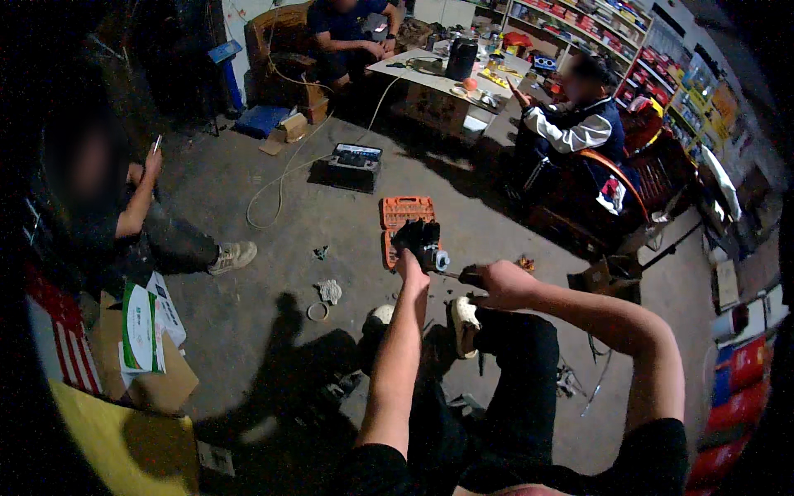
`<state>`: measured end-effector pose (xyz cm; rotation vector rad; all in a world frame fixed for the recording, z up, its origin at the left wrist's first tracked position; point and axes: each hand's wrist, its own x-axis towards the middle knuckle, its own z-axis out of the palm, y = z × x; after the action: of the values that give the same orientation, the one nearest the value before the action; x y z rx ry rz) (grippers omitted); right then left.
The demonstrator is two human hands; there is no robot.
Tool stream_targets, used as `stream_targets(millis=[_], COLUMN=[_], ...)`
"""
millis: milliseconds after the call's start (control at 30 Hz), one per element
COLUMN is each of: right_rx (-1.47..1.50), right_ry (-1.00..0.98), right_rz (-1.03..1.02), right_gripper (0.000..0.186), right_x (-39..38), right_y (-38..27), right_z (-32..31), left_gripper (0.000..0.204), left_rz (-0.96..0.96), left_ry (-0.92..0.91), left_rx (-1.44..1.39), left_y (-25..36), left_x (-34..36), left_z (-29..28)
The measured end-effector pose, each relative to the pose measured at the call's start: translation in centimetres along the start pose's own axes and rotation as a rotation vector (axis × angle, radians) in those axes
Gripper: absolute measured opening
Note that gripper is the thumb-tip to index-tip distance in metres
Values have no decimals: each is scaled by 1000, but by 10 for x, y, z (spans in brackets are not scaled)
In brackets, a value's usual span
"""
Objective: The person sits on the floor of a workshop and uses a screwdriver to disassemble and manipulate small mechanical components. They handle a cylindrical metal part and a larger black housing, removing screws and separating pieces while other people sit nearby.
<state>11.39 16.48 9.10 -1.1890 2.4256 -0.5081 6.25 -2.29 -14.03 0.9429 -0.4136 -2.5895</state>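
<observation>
My left hand (411, 271) is closed around a black mechanical part (416, 236), held up in front of my knees. A round silver end (442, 260) sticks out on the part's right side. My right hand (506, 286) grips a dark-handled screwdriver (471, 276), its thin shaft pointing left toward the part. Whether the tip touches the part I cannot tell. Behind and below the part an open orange tool case (406, 203) lies on the floor, partly hidden by it.
A white ring (318, 311), a crumpled pale glove (329, 291) and a small dark piece (321, 252) lie left of my feet. Beyond the case stands a battery-like box (356, 162) near a cable. Three people sit around, one by a cluttered table (422, 81). Cardboard boxes (169, 376) stand left.
</observation>
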Motion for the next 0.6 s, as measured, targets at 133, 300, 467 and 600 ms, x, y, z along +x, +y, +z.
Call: stream_targets(millis=[133, 300, 467, 600], right_rx=[649, -637, -283, 633], right_ry=[-181, 5, -149, -183], right_rz=[575, -139, 93, 564], right_gripper=[37, 24, 24, 29], right_x=[1, -6, -2, -7], right_y=[6, 9, -9, 23], right_z=[-20, 5, -19, -22], left_gripper=[54, 43, 46, 44], left_rz=[64, 15, -32, -127], left_ry=[64, 175, 202, 327], left_rx=[41, 106, 192, 325], left_y=[-9, 10, 6, -7], left_x=[-26, -27, -19, -56], left_z=[13, 21, 13, 47])
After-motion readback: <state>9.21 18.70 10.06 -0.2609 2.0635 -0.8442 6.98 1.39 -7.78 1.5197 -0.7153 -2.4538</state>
